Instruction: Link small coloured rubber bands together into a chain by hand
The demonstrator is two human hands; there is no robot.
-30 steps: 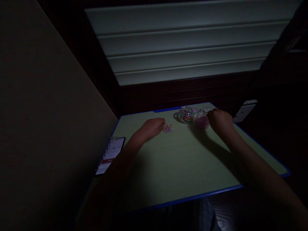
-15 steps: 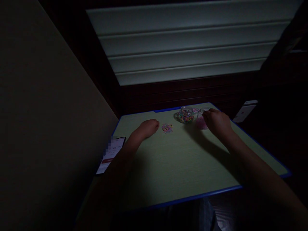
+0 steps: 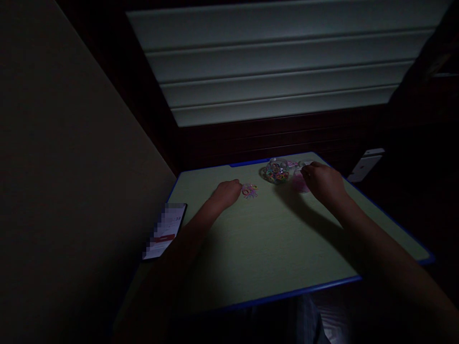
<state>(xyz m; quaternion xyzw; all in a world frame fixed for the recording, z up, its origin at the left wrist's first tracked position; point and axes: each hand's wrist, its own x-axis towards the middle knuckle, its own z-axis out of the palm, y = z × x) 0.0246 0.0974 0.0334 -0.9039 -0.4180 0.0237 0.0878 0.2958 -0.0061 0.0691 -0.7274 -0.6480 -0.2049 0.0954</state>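
Green desk (image 3: 265,267), blue edge: our L hand (image 3: 226,193) curled just beside loose rubber loops (image 3: 249,191), light, soft, pinch singly; R hand (image 3: 324,184) by pink cup (image 3: 300,182); grips unclear.

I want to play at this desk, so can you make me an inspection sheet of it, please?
Surface: green desk with a blue edge, dimly lit.
Things: small heap of colored bands; round glass jar of colored bands; clear cup with pink inside.
Hands: left hand right beside the heap, touch unclear; right hand at the cup, hold unclear.
Clutter: lit phone at the desk's left edge, screen partly blurred.
Cables: nothing seen.
Surroundings: wall on the left; pale blind ahead; white device past the desk's right edge.
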